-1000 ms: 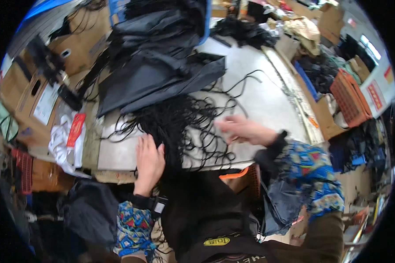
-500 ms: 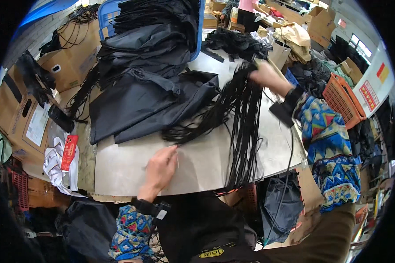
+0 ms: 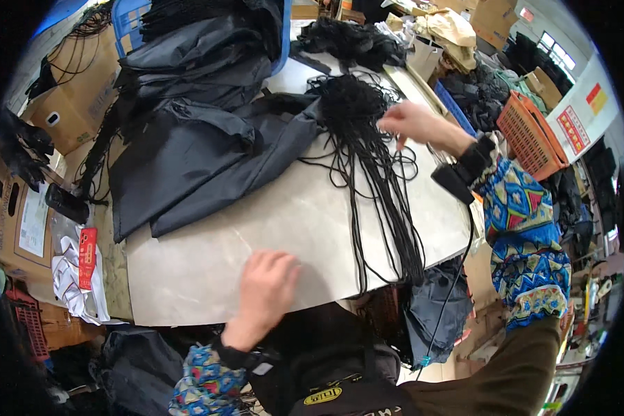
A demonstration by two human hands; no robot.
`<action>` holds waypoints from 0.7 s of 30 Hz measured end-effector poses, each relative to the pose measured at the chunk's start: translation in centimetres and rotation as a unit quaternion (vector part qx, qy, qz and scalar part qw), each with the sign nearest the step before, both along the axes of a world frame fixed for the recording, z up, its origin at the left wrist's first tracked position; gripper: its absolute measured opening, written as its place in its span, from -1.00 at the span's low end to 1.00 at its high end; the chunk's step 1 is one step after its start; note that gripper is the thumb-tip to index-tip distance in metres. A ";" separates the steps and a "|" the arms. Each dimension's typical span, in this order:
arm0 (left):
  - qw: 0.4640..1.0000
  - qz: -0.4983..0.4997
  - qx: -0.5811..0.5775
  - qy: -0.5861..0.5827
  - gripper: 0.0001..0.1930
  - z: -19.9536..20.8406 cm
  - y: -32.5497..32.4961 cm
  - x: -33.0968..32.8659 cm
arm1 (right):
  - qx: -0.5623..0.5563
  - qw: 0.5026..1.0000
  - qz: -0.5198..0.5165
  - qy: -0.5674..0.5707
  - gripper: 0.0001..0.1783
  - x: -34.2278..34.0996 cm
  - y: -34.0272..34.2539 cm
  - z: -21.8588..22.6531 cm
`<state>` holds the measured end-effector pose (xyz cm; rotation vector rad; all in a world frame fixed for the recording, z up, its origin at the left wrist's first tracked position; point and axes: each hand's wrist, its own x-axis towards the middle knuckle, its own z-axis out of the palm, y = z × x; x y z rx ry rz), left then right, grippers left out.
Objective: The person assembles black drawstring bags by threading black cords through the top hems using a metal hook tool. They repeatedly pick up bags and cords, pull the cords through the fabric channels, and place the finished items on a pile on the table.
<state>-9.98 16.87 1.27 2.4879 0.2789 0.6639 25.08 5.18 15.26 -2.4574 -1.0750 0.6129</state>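
A bundle of thin black cords (image 3: 378, 177) lies on the pale tabletop, heaped and tangled at its far end, the long strands running toward the near edge. Just right of the heap is my right hand (image 3: 423, 128), its fingers parted and no cord seen in its grasp. Over the near part of the table, my left hand (image 3: 265, 291) is loosely closed and somewhat blurred by motion; nothing shows in it. Folded black fabric pieces (image 3: 208, 166) spread over the table's left side, beyond my left hand.
A blue plastic basket (image 3: 282, 41) of black fabric stands at the far left. Behind the cords lies another black pile (image 3: 353, 43). Cardboard boxes (image 3: 28, 225) and a red packet (image 3: 87, 258) line the left side. An orange crate (image 3: 534, 128) sits right.
My right hand has released the cords, which now rest on the table in a heap. My left hand has shifted slightly down and right. The view has moved, so the fabric appears further left.
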 end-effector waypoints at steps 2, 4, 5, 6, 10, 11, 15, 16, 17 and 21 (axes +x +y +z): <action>0.999 0.040 0.022 0.030 -0.80 -0.3 -3.0 1.5 | -0.065 0.994 0.066 0.056 -0.52 -2.7 0.5 -2.5; 0.998 0.051 0.031 0.022 -0.77 -0.6 -6.0 4.1 | -0.185 0.978 0.085 0.052 -0.45 -5.4 -1.8 -3.0; 0.998 0.050 0.031 0.011 -0.77 -0.7 -7.3 5.2 | -0.264 0.960 0.088 0.038 -0.42 -6.9 -2.8 -3.4; 0.999 0.040 0.030 -0.003 -0.76 -0.9 -8.6 6.1 | -0.306 0.946 0.106 0.016 -0.35 -8.0 -5.0 -4.0; 0.982 0.003 -0.169 -0.086 -0.82 -2.0 -10.1 6.8 | -0.182 0.967 0.173 -0.049 -0.29 -8.5 -8.2 -9.1; 0.931 0.003 -0.347 -0.110 -0.83 -1.9 -9.9 6.8 | -0.171 0.975 0.139 0.018 -0.37 -8.7 -7.5 -9.8; 0.695 0.039 -0.709 -0.111 -0.81 1.1 -6.6 4.4 | -0.044 0.990 0.105 -0.085 -0.62 -6.8 -2.5 -10.4; 0.694 0.051 -0.707 -0.130 -0.80 1.7 -5.5 3.7 | 0.064 0.997 0.026 -0.038 -0.60 -4.9 -0.8 -8.6; 0.706 0.041 -0.695 -0.133 -0.80 2.8 -5.2 3.4 | 0.182 0.982 -0.055 0.000 -0.59 -2.7 -0.5 -6.6; 0.813 0.030 -0.577 -0.077 -0.76 3.6 -4.3 1.6 | 0.059 0.988 -0.015 -0.139 -0.60 -1.3 0.9 -1.0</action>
